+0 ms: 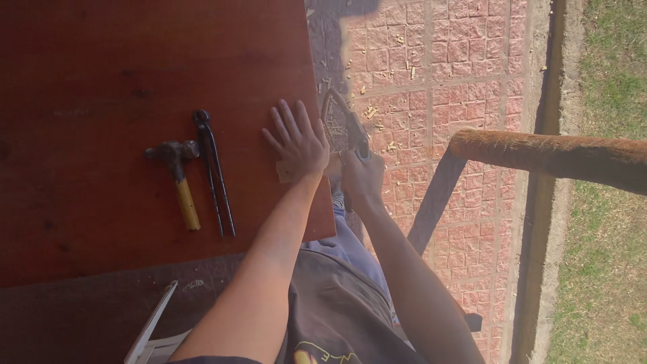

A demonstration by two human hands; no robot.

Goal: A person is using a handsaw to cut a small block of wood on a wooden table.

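Note:
My left hand (296, 143) lies flat with fingers spread on a small pale piece of wood (284, 171) at the right edge of a reddish-brown table (87, 74). My right hand (362, 176) grips the handle of a hand saw (340, 121), whose dark blade stands just past the table edge beside my left hand. The rest of the wood piece is hidden under my palm.
A hammer (177, 176) with a yellow wooden handle and black pincers (213, 168) lie side by side on the table to the left. Red paving (438, 74) strewn with wood chips lies below. A rusty brown rail (552, 155) crosses at right, grass (613, 67) beyond.

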